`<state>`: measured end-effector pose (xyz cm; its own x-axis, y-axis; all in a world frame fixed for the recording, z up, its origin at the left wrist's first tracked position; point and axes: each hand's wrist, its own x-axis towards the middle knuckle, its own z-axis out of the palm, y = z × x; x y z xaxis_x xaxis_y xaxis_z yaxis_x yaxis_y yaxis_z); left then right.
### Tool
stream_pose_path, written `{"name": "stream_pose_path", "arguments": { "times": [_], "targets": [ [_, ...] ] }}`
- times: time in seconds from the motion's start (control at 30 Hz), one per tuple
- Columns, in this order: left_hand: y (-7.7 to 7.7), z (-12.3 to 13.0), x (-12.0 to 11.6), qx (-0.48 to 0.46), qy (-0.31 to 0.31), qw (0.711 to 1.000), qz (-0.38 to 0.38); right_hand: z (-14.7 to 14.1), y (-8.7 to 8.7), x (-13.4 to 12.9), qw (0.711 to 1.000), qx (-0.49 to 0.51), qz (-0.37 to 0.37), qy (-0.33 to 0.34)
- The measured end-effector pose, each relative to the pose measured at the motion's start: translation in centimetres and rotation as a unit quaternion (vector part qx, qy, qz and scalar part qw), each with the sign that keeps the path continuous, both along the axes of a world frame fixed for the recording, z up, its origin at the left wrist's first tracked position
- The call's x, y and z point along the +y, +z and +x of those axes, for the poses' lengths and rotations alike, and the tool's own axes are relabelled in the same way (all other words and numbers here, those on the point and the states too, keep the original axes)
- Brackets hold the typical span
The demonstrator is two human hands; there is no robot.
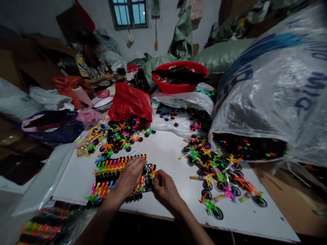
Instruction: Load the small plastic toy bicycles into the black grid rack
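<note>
A black grid tray (147, 188) lies near the table's front edge, packed with rows of small plastic toy bicycles (103, 186) in bright colours with black wheels. My left hand (130, 175) rests over these rows, fingers bent together and pointing down toward the grid; its fingertips are partly hidden, so what they grip cannot be made out. At the tray's right end, my right hand (165, 187) is curled in a pinch against an orange and green toy bicycle (152, 173). Bare grid holes show between the two hands.
Loose toy bicycles with candy tubes (219, 180) spread over the right of the white table (163, 146). Another pile (120, 136) lies behind the tray beside a red bag (131, 102). A large plastic sack (270, 92) bulges at right. A person (93, 68) sits across, handling something.
</note>
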<state>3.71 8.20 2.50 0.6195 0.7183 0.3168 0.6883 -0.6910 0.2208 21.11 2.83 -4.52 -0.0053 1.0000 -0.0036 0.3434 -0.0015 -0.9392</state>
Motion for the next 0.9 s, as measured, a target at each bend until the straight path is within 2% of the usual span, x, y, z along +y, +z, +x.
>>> {"name": "stream_pose_path", "arguments": {
  "times": [0.07,0.13,0.2,0.33,0.43,0.57,0.7,0.9],
  "targets": [
    [0.9,-0.1,-1.2,0.003,0.013,0.999,0.031,-1.5,-0.6,-0.7,0.997,0.082,-0.010,-0.008],
    [1.2,-0.5,-2.8,-0.012,0.012,0.999,0.050,-2.4,-0.7,-1.2,0.992,0.126,0.002,-0.015],
    [0.6,-0.8,-4.6,-0.019,-0.003,0.998,0.053,-2.9,-0.6,-1.8,0.994,0.107,0.033,-0.007],
    [-1.9,-0.9,-6.8,-0.009,0.003,0.998,0.061,-3.9,-1.3,-2.8,0.995,-0.005,0.103,0.001],
    [-2.8,-0.7,-7.0,-0.022,0.006,0.998,0.053,-4.0,-1.7,-3.2,0.990,-0.073,0.119,0.022],
    [-3.0,-0.6,-6.6,-0.020,0.003,0.999,0.048,-4.0,-1.2,-3.2,0.981,-0.138,0.129,0.041],
    [-3.2,-0.4,-6.5,-0.053,0.011,0.995,0.081,-4.0,-1.2,-2.7,0.969,-0.199,0.141,0.043],
    [-3.3,0.3,-6.6,-0.082,0.037,0.988,0.125,-4.0,-2.5,-2.8,0.971,-0.190,0.137,0.052]
  ]
}}
